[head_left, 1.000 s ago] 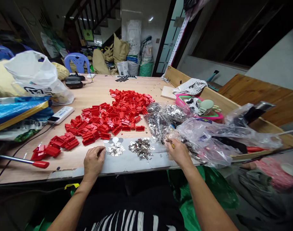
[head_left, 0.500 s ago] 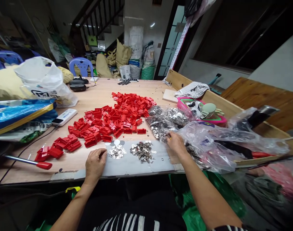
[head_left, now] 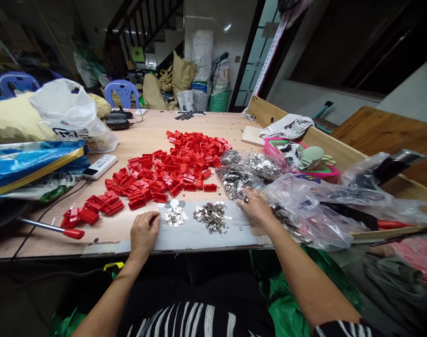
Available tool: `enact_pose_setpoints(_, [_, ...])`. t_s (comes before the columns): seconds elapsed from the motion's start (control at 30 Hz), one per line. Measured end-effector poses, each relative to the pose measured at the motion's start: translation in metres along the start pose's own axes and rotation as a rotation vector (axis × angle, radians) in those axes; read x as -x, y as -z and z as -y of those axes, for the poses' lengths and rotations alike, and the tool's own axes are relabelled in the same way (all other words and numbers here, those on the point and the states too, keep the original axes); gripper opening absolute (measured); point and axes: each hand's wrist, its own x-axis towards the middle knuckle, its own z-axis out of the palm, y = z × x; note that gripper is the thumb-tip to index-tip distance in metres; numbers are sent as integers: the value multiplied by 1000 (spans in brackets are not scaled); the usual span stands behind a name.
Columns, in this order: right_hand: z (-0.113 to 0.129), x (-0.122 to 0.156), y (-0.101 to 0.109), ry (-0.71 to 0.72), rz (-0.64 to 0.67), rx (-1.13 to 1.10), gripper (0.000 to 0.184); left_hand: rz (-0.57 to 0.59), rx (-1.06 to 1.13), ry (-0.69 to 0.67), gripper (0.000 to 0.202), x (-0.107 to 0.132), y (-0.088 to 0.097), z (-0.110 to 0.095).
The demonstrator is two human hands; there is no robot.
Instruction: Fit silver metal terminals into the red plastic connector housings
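Note:
My left hand [head_left: 144, 231] rests on the grey card [head_left: 195, 236] at the table's near edge, fingers curled, just left of a small heap of flat silver discs [head_left: 175, 216]. A second heap of small metal clips [head_left: 212, 216] lies to the right of it. My right hand [head_left: 256, 208] reaches into the mouth of a clear plastic bag of shiny metal parts [head_left: 239, 175], fingers bent down on the parts. A wide spread of red plastic housings [head_left: 164, 173] covers the table's middle.
A red-handled tool [head_left: 50, 227] lies at the left front. A white remote [head_left: 99, 166], blue and white bags [head_left: 34, 157] stand at the left. Loose clear plastic bags [head_left: 325, 206] and a pink basket [head_left: 300, 159] crowd the right side.
My right hand has moved forward from the card's right end to the bag of metal parts. My left hand has stayed in place. The view has shifted a little.

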Motion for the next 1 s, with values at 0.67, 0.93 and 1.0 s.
enact_pose_setpoints(0.67, [0, 8, -1, -33, -137, -99, 30, -6, 6, 0, 18, 0, 1, -2])
enact_pose_setpoints(0.93, [-3, 12, 12, -112, -201, -357, 29, -7, -1, -9, 19, 1, -1, 0])
enact_pose_setpoints(1.0, [-3, 16, 14, -124, -234, -428, 31, -6, -3, -9, 19, 1, -1, 1])
